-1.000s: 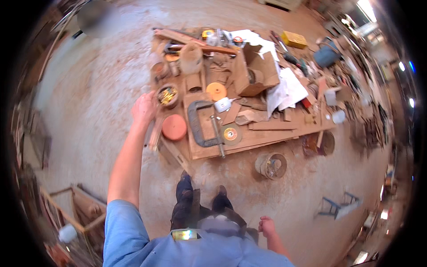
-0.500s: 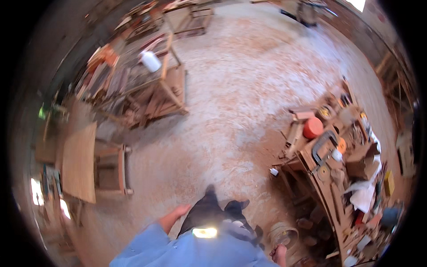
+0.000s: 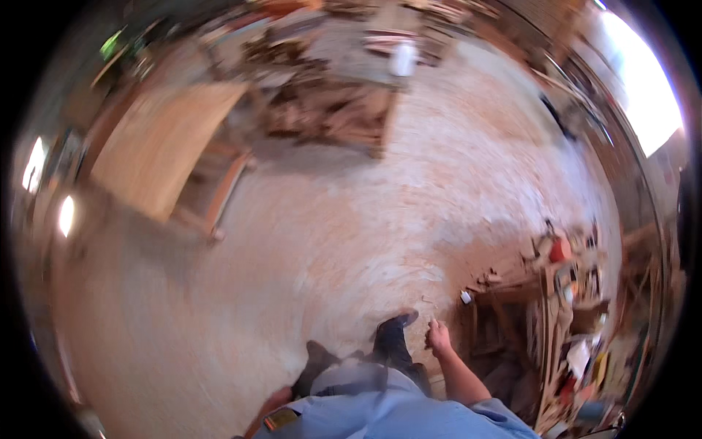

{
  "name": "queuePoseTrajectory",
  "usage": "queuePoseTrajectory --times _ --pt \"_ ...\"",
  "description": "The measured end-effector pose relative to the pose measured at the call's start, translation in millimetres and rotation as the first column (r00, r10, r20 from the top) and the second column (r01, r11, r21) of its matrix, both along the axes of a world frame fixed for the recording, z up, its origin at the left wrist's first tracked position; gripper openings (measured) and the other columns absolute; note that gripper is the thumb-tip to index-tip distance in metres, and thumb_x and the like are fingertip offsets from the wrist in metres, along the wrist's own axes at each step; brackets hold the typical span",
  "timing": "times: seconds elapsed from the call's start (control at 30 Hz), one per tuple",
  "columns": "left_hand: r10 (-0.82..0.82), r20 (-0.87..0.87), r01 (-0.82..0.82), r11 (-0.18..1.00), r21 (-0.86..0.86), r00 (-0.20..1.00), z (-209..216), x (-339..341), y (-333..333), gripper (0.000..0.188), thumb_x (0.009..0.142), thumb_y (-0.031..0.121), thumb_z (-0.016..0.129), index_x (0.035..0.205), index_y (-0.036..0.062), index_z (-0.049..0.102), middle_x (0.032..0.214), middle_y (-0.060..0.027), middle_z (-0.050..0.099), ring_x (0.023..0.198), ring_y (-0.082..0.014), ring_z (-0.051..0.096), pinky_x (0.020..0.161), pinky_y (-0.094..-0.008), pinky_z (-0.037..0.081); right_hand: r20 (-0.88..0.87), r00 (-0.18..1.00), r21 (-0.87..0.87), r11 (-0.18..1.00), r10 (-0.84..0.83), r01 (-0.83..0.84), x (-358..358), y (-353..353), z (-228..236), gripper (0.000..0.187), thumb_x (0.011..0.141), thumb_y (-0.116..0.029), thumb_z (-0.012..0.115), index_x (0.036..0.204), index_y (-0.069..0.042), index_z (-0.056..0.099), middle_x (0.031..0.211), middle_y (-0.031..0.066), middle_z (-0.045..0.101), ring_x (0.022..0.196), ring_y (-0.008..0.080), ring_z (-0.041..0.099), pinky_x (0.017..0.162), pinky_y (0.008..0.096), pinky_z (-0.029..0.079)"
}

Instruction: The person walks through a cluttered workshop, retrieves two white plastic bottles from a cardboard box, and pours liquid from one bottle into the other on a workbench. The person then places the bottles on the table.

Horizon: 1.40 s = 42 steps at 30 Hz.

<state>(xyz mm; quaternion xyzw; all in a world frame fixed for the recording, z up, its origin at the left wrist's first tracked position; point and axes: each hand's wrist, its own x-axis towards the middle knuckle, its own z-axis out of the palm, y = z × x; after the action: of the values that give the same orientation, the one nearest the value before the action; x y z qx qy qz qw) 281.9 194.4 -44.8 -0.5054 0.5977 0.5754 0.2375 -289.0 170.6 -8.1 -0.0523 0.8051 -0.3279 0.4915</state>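
Note:
My right hand (image 3: pixel 437 336) hangs out in front of my right leg, over the floor beside the cluttered workbench (image 3: pixel 548 344). Its fingers are curled in; whether something small sits in them is too blurred to make out. Low at my left side, my left hand (image 3: pixel 280 397) shows only in part against my dark trousers, with its fingers hidden. A small white object (image 3: pixel 466 297) lies at the near corner of the workbench, a short way from my right hand. Both my shoes stand on the dusty floor (image 3: pixel 322 278).
Tools, an orange-red round container (image 3: pixel 560 249) and a white bag (image 3: pixel 578 358) crowd the workbench. A wooden panel (image 3: pixel 168 146) rests on a frame at the left. Beyond it stands a table of wood pieces (image 3: pixel 329 110) with a white bottle (image 3: pixel 403 58). Bright light enters through an opening (image 3: pixel 643 80).
My view has turned left, so the panel and tables shift rightward across it. My right hand has risen forward from beside a bucket; my left hand has dropped back toward my body.

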Motion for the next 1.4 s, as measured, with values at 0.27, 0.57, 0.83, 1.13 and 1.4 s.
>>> queuePoseTrajectory --times 0.27,0.57,0.83,1.13,1.4 --pt "0.932 -0.045 -0.904 0.336 -0.264 0.360 11.9 131.1 7.5 0.035 0.096 0.034 0.061 0.091 -0.0008 0.065 0.082 -0.0164 0.069 0.077 -0.0292 0.069 0.069 -0.0440 0.054 -0.233 0.955 -0.502 0.819 0.182 -0.279 197.0 -230.2 180.3 0.055 0.104 -0.049 0.050 0.137 -0.006 0.046 0.125 0.0189 0.054 0.110 0.0308 0.054 0.089 0.0521 0.048" --pt "0.947 -0.241 -0.898 0.091 -0.431 0.212 20.3 277.1 -52.1 0.056 0.096 0.038 0.065 0.136 -0.0020 0.060 0.112 -0.0233 0.073 0.107 -0.0353 0.071 0.093 -0.0425 0.054 -0.584 0.811 -0.796 -0.165 -0.047 -0.582 420.6 -473.1 309.3 0.060 0.110 -0.045 0.040 0.152 -0.003 0.043 0.151 0.0201 0.048 0.142 0.0326 0.046 0.117 0.0508 0.036" --pt "0.894 0.414 -0.870 0.334 -0.362 0.170 36.3 391.9 43.3 0.063 0.095 0.045 0.060 0.138 -0.0017 0.058 0.138 -0.0250 0.062 0.131 -0.0409 0.057 0.109 -0.0485 0.046 -0.554 0.326 -0.536 -0.029 0.766 -0.843 780.2 -486.7 155.0 0.040 0.096 -0.013 0.061 0.136 -0.004 0.060 0.134 0.0158 0.064 0.125 0.0308 0.060 0.107 0.0419 0.047" --pt "0.970 0.239 -0.967 0.098 -0.236 0.040 -8.4 569.6 -43.8 0.048 0.093 0.039 0.061 0.121 -0.0002 0.063 0.120 -0.0207 0.063 0.115 -0.0385 0.061 0.098 -0.0494 0.049 -0.556 -0.641 -0.285 -0.846 0.529 -0.451 1090.4 -467.2 151.4 0.043 0.099 -0.036 0.063 0.130 -0.007 0.063 0.131 0.0195 0.063 0.121 0.0389 0.059 0.100 0.0464 0.050" --pt "0.984 -0.151 -0.881 -0.152 -0.448 -0.093 0.0 942.3 -218.4 0.036 0.090 0.032 0.063 0.110 0.0019 0.066 0.105 -0.0171 0.063 0.103 -0.0350 0.061 0.091 -0.0475 0.049 -0.286 -0.686 -0.116 -0.735 0.669 -0.668 1264.5 -573.9 152.4 0.044 0.100 -0.038 0.056 0.128 -0.006 0.065 0.124 0.0204 0.067 0.114 0.0401 0.064 0.097 0.0484 0.051"
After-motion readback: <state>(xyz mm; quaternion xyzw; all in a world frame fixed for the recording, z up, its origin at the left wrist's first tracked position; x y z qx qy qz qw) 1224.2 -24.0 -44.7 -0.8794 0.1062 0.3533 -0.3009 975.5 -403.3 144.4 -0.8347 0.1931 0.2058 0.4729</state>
